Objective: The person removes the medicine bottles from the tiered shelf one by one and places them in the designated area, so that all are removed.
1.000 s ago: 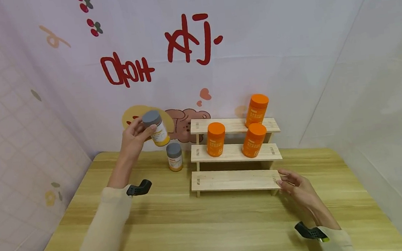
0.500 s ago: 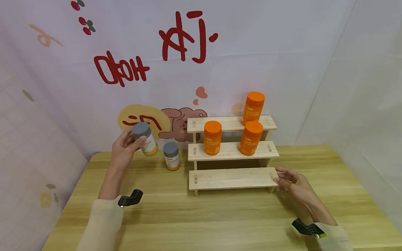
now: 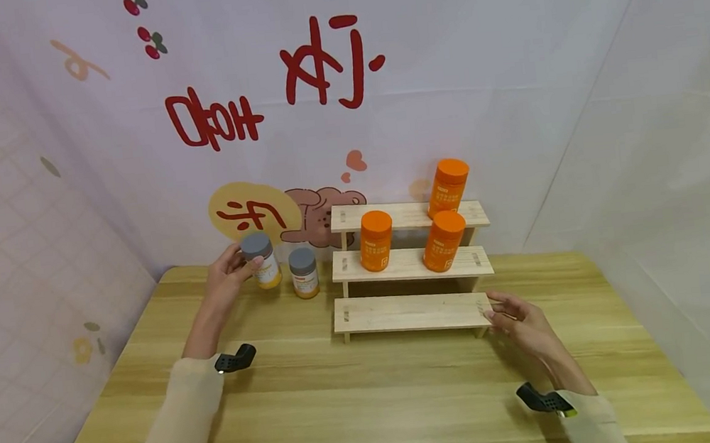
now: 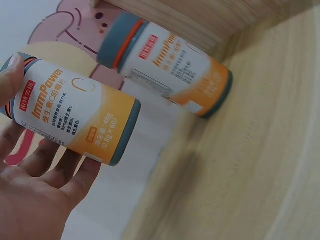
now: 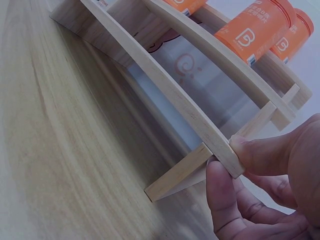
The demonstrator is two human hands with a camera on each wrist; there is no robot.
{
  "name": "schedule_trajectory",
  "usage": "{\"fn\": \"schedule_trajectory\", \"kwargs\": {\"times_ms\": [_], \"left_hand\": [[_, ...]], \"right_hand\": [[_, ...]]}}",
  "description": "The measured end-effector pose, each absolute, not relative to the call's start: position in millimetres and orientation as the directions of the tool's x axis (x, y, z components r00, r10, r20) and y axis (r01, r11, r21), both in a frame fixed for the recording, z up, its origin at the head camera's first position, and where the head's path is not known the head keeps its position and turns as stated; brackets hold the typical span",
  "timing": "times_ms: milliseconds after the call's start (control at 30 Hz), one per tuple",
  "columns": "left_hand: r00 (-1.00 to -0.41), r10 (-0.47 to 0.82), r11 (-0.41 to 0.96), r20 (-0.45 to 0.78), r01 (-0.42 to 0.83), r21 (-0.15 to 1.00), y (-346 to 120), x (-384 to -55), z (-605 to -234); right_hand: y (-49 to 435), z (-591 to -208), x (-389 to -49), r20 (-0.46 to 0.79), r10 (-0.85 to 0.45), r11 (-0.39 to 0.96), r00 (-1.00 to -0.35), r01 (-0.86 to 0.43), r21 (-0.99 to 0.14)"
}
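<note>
My left hand (image 3: 227, 276) grips a grey-lidded supplement bottle (image 4: 75, 110) with a white and orange label, thumb near the lid. In the left wrist view the bottle looks slightly off the table, with a shadow below it. To its right a matching grey-lidded bottle (image 3: 305, 276) stands upright on the table. At the right end of the three-step wooden display shelf (image 3: 411, 312), my right hand (image 3: 525, 323) pinches the lowest board between thumb and fingers, seen closely in the right wrist view. Nothing stands on that lowest board.
Two orange bottles, one left (image 3: 376, 242) and one right (image 3: 443, 243), stand on the middle step. A third orange bottle (image 3: 448, 187) is on the top step at right. The wooden table (image 3: 360, 406) meets a printed wall cloth (image 3: 478, 95) behind.
My left hand has lowered the grey-lidded bottle from mid-air towards the table, left of the standing one. The right hand keeps its hold on the shelf. The head view has shifted slightly.
</note>
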State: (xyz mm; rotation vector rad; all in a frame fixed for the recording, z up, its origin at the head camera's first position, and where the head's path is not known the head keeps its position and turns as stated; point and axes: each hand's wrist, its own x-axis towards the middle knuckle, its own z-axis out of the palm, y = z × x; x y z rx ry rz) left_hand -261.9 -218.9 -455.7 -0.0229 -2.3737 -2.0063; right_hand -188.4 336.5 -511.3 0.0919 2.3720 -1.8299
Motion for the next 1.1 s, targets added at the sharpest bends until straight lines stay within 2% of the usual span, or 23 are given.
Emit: {"fn": "schedule_trajectory", "kwargs": {"times_ms": [567,1100], "left_hand": [[-1.000,-0.005,0.170,-0.023,-0.024,0.985,-221.6,-262.1,-484.9],[-0.999,0.031,0.153,-0.029,-0.024,0.988,-224.5,-264.6,-501.9]], "right_hand": [[334.7,-511.7,-187.5,-0.145,-0.035,0.260,-0.989,0.131,-0.957],[335.1,-510.3,-186.1,-0.146,-0.026,0.268,-0.989,0.134,-0.954]]}}
